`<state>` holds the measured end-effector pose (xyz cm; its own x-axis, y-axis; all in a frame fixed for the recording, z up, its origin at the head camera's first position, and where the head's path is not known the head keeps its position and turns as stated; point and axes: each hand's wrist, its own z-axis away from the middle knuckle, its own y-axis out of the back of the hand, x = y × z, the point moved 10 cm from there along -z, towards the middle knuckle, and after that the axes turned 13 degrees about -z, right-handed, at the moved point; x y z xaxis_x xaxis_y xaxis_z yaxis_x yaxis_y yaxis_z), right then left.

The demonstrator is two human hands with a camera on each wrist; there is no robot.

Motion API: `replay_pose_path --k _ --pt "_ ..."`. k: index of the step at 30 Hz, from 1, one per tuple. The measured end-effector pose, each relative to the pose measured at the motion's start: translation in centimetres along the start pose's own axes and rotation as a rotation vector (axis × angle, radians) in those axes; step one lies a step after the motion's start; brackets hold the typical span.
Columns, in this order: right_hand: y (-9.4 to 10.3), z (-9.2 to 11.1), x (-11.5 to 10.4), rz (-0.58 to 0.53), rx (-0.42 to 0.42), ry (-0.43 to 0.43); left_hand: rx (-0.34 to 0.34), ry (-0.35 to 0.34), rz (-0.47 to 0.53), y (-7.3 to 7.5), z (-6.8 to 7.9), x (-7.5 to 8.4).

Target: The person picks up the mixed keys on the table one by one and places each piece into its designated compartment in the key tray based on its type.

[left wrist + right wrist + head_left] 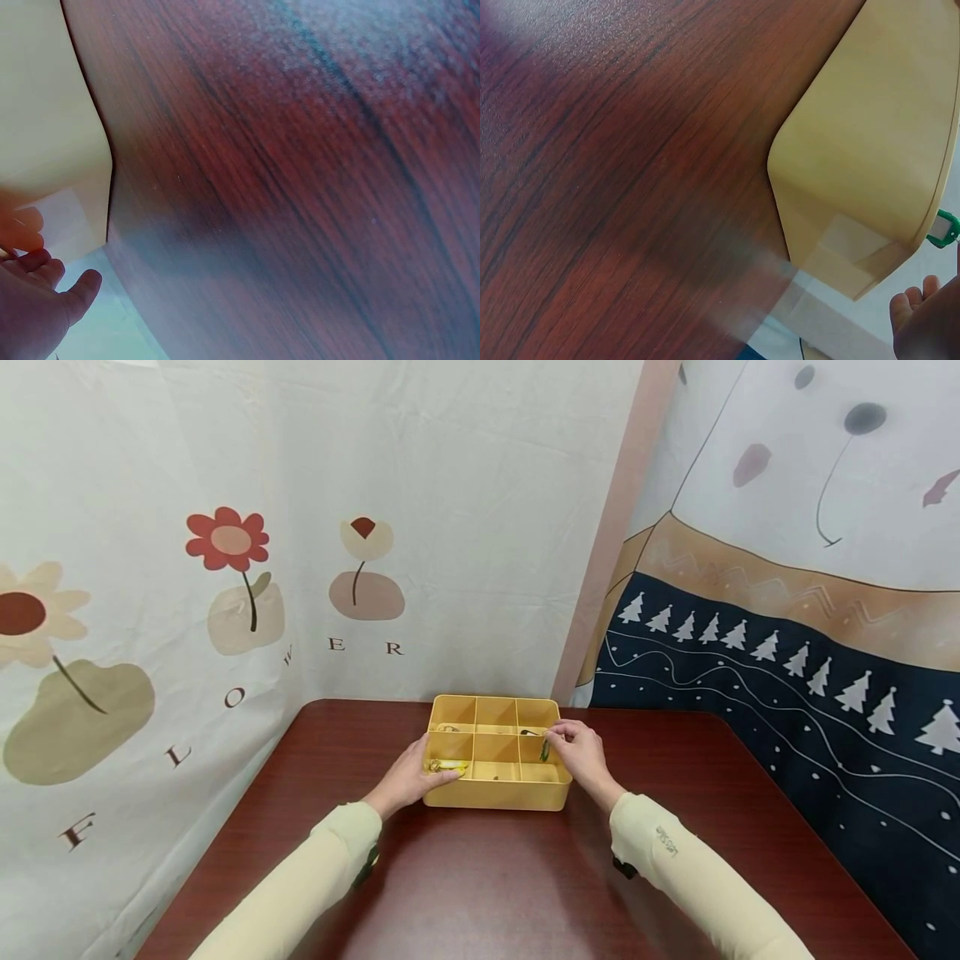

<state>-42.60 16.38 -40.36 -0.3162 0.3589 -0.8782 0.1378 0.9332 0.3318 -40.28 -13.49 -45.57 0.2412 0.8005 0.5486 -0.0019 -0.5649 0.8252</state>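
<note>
A yellow compartment box [495, 794] stands on the table, divided into several sections. My left hand [407, 774] holds its front left corner, thumb over the front rim and fingers along the left side. Over the front right section, my right hand [579, 752] pinches a small green-edged tag [544, 750] that hangs from the fingertips. The right wrist view shows this tag [943, 229] at the box rim, with a pale middle. Yellow tags [448, 766] with metal rings lie in the front left section, near my left thumb.
A small dark piece [529, 732] shows at the back right section, and a ring-like piece [448, 728] at the back left. The red-brown table [495, 877] ends at the back against a printed flower curtain [465, 527]. A dark tree-patterned curtain [750, 693] hangs on the right.
</note>
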Motion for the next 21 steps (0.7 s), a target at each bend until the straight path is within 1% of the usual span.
replay_pose_path --k 3,6,13,17,21 --pt "-0.1 -0.1 -0.1 0.011 0.003 0.015 -0.005 0.003 -0.004 0.0 0.0 0.0" --pt "0.0 0.0 -0.2 0.014 0.007 0.012 -0.007 0.003 -0.01 -0.1 0.0 0.1" --pt "0.4 0.0 -0.2 0.002 0.0 -0.017 -0.014 0.006 -0.009 -0.2 0.0 0.0" --pt "1.0 0.1 0.0 -0.007 0.001 -0.044 -0.018 0.008 -0.011 -0.3 0.0 0.0" --pt "1.9 -0.1 0.0 0.004 0.007 -0.051 -0.01 -0.001 -0.018 -0.1 -0.1 0.1"
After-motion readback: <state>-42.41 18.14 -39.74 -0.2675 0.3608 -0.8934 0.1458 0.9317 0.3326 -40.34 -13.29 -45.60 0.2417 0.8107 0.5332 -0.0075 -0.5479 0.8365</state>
